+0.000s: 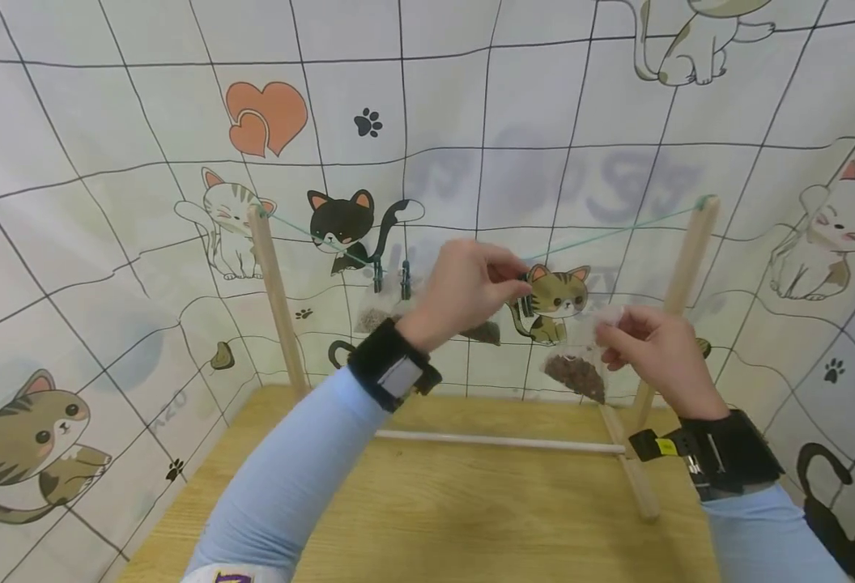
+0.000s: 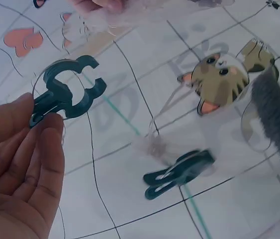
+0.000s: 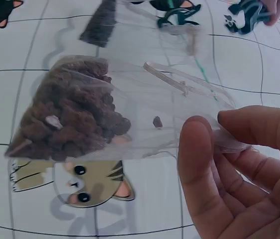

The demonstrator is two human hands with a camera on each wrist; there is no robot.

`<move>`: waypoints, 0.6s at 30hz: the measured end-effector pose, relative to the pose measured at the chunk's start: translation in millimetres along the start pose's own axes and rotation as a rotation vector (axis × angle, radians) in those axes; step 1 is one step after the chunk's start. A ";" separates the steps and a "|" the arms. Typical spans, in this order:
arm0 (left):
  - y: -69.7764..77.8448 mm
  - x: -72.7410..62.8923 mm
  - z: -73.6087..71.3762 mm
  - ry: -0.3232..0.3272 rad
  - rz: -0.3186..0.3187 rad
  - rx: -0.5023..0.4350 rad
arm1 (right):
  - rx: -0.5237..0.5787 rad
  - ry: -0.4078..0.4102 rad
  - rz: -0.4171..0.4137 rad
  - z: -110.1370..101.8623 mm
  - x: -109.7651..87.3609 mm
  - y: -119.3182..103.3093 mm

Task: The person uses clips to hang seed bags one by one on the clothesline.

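My left hand (image 1: 464,287) pinches the tail ends of a dark green clothes peg (image 2: 70,92) between thumb and fingers. The peg's rounded jaws stand apart in the left wrist view, beside the green line (image 2: 125,119). My right hand (image 1: 653,352) pinches the top of a clear plastic bag (image 1: 576,376) to the right of the peg. Dark brown lumps (image 3: 75,112) fill the bag's lower part. Another green peg (image 2: 182,172) is clipped on the line, holding a bag; farther left hang two more pegs, one here (image 1: 377,275), with a bag of brownish bits (image 1: 376,317).
Wooden posts stand left (image 1: 278,300) and right (image 1: 690,251), with the line sagging between them. A white rod (image 1: 500,441) runs low across the frame above the wooden table (image 1: 435,502). A cat-patterned cloth (image 1: 442,105) hangs behind.
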State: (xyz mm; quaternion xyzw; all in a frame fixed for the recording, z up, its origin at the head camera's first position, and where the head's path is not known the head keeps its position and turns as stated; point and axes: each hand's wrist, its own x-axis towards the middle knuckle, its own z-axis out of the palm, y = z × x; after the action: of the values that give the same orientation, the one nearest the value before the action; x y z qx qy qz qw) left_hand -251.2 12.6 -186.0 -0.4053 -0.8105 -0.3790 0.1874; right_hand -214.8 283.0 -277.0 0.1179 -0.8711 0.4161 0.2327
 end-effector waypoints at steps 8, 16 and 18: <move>-2.5 62.4 -6.0 0.057 -0.137 0.042 | 0.074 0.063 -0.034 -7.0 41.5 -21.3; -11.8 92.0 -2.7 0.046 -0.331 0.000 | 0.088 0.147 -0.024 -5.8 61.8 -33.1; -13.1 95.8 -1.4 0.041 -0.363 -0.040 | 0.062 0.165 -0.014 -6.8 65.0 -35.1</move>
State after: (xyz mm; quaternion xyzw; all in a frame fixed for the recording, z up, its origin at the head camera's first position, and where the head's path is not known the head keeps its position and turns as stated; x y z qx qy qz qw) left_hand -319.3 55.8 -132.6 -0.2483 -0.8587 -0.4308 0.1244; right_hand -254.8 265.6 -217.1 0.0964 -0.8348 0.4494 0.3030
